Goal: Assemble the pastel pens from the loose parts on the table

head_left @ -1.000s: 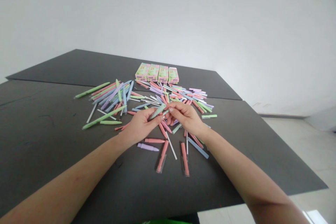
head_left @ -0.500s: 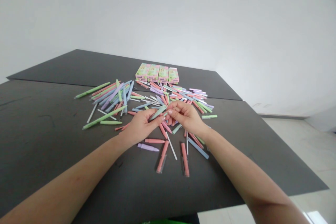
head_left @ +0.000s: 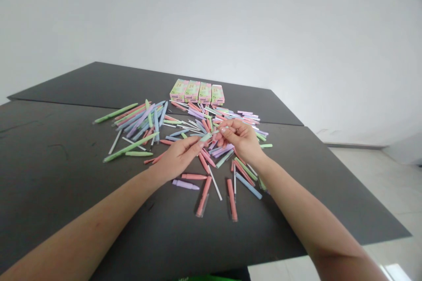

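Note:
My left hand [head_left: 176, 156] pinches a pale green pen barrel [head_left: 205, 137] between thumb and fingers, above the middle of the pen pile. Close by on its right, my right hand [head_left: 243, 141] is closed on a thin pale stick [head_left: 215, 131], which looks like a pen refill and lines up with the barrel's end. Whether the stick sits inside the barrel I cannot tell. Below the hands lie pink pen barrels [head_left: 231, 199], a purple barrel [head_left: 185, 185], a white refill [head_left: 215, 183] and a blue barrel [head_left: 249, 185].
Several small pink and green boxes [head_left: 191, 91] stand in a row at the back of the dark table [head_left: 66, 210]. A heap of assembled-looking pens [head_left: 141, 118] lies to the left. Loose purple, green and pink parts [head_left: 249, 115] spread to the right.
My right hand has moved slightly right and up, away from my left hand, with the thin stick now visible between them. The barrel in my left hand has shifted slightly right.

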A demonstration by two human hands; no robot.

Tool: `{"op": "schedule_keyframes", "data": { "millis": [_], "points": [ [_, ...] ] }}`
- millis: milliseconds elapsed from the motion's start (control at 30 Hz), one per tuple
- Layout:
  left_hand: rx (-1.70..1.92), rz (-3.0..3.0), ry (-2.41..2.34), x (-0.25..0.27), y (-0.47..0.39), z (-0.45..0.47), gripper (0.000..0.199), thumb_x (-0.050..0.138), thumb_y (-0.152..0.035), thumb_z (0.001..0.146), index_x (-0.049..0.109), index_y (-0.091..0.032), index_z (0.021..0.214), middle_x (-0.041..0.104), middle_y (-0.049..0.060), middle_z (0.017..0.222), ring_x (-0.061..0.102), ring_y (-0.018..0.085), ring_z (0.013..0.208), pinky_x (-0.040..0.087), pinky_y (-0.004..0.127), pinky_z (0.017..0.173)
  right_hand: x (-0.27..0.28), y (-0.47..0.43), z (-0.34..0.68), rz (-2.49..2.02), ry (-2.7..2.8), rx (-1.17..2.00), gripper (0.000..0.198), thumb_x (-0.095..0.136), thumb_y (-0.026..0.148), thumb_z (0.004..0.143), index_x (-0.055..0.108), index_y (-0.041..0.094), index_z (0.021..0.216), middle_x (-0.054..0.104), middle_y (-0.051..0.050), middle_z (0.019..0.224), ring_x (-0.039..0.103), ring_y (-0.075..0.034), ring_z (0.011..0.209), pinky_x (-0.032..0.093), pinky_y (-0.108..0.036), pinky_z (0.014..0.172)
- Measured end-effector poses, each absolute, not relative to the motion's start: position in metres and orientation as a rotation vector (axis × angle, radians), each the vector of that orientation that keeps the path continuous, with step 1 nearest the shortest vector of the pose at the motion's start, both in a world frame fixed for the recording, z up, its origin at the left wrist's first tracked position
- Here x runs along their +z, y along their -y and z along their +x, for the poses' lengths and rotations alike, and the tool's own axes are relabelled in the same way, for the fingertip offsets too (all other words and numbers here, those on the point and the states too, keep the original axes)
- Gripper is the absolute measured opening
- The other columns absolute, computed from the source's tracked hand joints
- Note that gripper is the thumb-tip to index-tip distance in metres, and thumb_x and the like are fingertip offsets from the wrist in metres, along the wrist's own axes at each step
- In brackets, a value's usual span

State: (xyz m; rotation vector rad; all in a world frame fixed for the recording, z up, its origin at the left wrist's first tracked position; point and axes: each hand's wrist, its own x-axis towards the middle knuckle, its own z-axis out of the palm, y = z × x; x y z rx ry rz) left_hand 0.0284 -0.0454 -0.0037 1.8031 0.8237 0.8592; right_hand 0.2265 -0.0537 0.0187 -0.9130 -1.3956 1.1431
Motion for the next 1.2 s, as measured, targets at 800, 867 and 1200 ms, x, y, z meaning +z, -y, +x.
{"op": "schedule_keyframes", "data": {
  "millis": [800,867,1200],
  "points": [
    [0.876,1.909,-0.948,0.009,0.051,0.029,0.032,0.045,-0.039,0.089,0.064,-0.016,0.079,0.045,-0.004,0.053,0.048,0.013,0.057,0.041,0.023,0.056,0.001,0.051,0.219,-0.932,1.352,1.372,0.032,0.068,0.046,0.08,0.06,0.015,0.084,0.069,-0.001,0.065,0.059,-0.008,0.047,0.048,-0.018,0.046],
    [0.862,1.93,-0.958,0.009,0.051,0.029,0.032,0.044,-0.038,0.09,0.061,-0.017,0.073,0.044,-0.004,0.052,0.046,0.013,0.056,0.04,0.023,0.056,0.0,0.051,0.219,-0.927,1.334,1.399,0.033,0.068,0.046,0.08,0.06,0.015,0.084,0.069,-0.001,0.064,0.059,-0.008,0.047,0.048,-0.018,0.046],
    [0.851,2.003,-0.977,0.011,0.047,0.029,0.033,0.043,-0.038,0.089,0.061,-0.016,0.074,0.058,-0.001,0.067,0.052,0.015,0.067,0.043,0.025,0.067,-0.002,0.051,0.218,-0.914,1.316,1.433,0.033,0.067,0.047,0.08,0.06,0.015,0.084,0.07,-0.001,0.065,0.06,-0.008,0.048,0.049,-0.017,0.046]
  ]
}}
